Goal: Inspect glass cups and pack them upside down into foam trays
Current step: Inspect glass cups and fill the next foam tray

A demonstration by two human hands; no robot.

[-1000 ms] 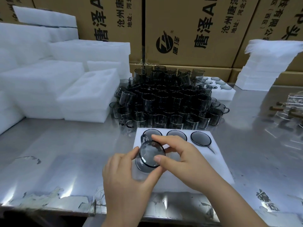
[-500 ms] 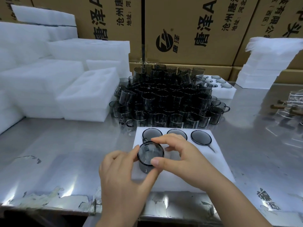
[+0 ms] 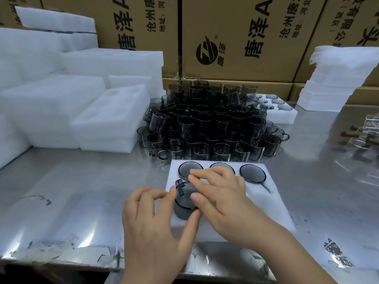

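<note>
Over the near-left pocket of the tray (image 3: 266, 212), the cup (image 3: 184, 199) is held bottom up, with its handle (image 3: 180, 187) pointing to the far left. Its axis is almost upright and leans a little. The mouth seems to be partly inside the pocket, but I cannot see how deep. Both hands have it. The left hand (image 3: 155, 232) pinches the wall between thumb and forefinger from the near-left side. The right hand (image 3: 225, 201) curls over the base from the right, with its thumb on the glass. The pocket lies straight below the cup, so I think the next move is only a push down. Packed cups (image 3: 252, 173) fill the far row. Behind the tray a pile (image 3: 209, 128) of loose cups stands on the desk (image 3: 82, 191).
</note>
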